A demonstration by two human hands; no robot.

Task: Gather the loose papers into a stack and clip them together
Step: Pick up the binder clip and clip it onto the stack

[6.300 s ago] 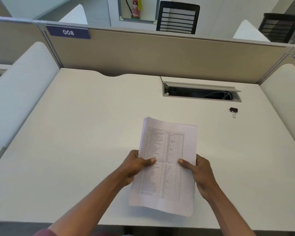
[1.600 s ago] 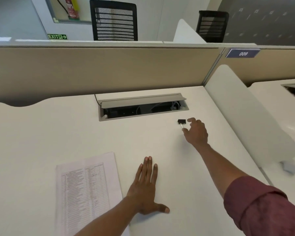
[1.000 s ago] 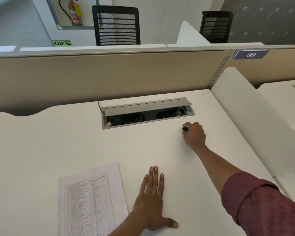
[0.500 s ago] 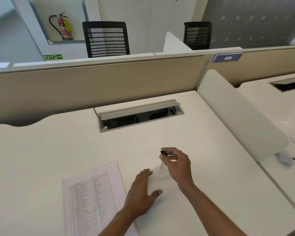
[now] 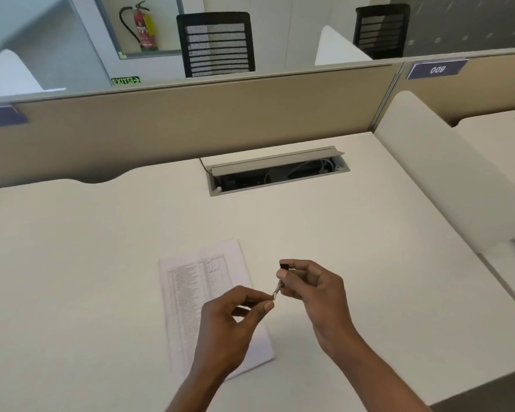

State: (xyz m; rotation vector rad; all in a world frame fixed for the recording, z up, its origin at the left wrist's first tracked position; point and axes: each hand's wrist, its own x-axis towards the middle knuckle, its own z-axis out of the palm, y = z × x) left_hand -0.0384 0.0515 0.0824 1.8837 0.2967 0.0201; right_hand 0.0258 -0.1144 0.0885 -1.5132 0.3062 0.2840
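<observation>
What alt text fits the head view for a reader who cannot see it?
Both hands hold a small black binder clip above a white desk, the right hand at its body, the left hand pinching its wire handles. A stack of printed papers lies flat beneath, unclipped.

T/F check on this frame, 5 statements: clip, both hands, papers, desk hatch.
1. The small black binder clip with wire handles is pinched in the right hand. True.
2. The left hand lies flat on the white desk. False: it is raised, its fingertips at the clip's wire handle.
3. The clip is already fastened to the stack of printed white papers. False: it is held above the desk, apart from the stack.
4. The papers lie on the desk, partly under the left hand and forearm. True.
5. The grey cable hatch in the desk is closed. False: its lid is up, cables showing.
</observation>
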